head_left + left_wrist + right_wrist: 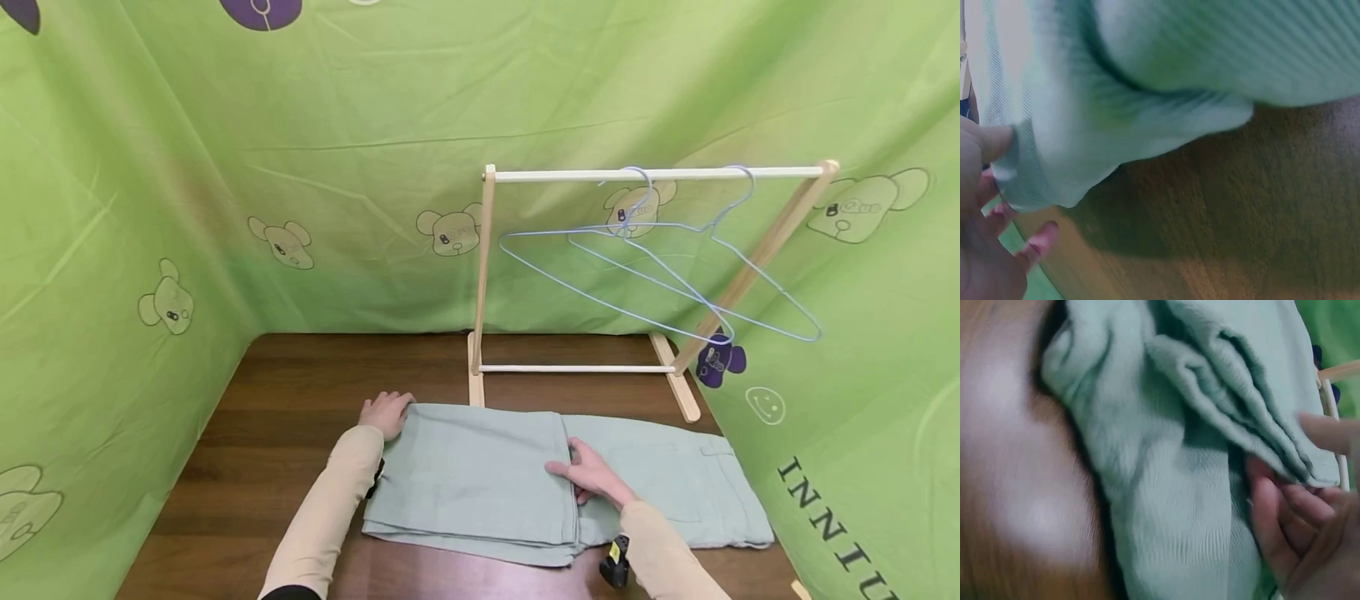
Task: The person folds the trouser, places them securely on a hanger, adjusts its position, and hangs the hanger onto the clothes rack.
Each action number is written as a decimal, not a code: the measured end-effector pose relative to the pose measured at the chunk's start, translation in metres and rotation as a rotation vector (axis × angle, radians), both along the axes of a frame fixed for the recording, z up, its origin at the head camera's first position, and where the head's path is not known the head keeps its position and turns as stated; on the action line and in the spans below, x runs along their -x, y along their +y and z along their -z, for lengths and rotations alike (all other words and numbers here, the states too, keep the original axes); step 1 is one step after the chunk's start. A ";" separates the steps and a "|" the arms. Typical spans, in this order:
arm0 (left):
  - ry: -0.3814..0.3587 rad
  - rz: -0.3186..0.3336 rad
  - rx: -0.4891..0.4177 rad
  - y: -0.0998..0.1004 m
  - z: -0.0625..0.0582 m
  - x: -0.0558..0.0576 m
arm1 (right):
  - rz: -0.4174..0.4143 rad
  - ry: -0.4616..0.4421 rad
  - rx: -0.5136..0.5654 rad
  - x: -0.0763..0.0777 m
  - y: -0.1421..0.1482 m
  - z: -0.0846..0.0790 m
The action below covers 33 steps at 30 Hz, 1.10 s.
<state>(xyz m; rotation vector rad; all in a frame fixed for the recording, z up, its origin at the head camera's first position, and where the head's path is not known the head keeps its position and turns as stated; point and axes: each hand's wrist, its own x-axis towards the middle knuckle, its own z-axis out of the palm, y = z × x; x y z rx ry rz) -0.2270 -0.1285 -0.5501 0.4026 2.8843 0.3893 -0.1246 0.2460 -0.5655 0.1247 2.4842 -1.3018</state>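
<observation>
Cloth (472, 475) partly hides the right hand's fingers (1265, 506), and the head view crops the lettering (827, 524).

The person wears long cream sleeves (327, 500) and a boxy black, yellow-labelled right-wrist camera (615, 567).

The trousers (480, 475) lie on the table (300, 383) before the rack (484, 275), from whose top bar (555, 177) two hangers (716, 310) hang.

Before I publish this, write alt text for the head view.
Pale green trousers, partly folded, lie on a wooden table; a person's left fingers touch the far-left corner, and the right fingers grip the folded edge. Behind stands a wooden rack holding two lilac hangers, before a green backdrop.
</observation>
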 end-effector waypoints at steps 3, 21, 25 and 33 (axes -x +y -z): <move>0.027 0.034 -0.013 0.000 0.001 0.000 | 0.108 0.036 -0.044 0.010 -0.005 0.000; 0.081 -0.015 0.003 0.007 0.011 0.004 | 0.239 0.311 -0.104 0.035 -0.014 0.011; 0.075 -0.025 0.039 0.006 0.010 0.003 | 0.250 0.315 -0.131 0.034 -0.012 0.013; 0.078 -0.057 0.056 0.005 0.011 0.002 | 0.226 0.213 -0.220 0.032 -0.015 0.005</move>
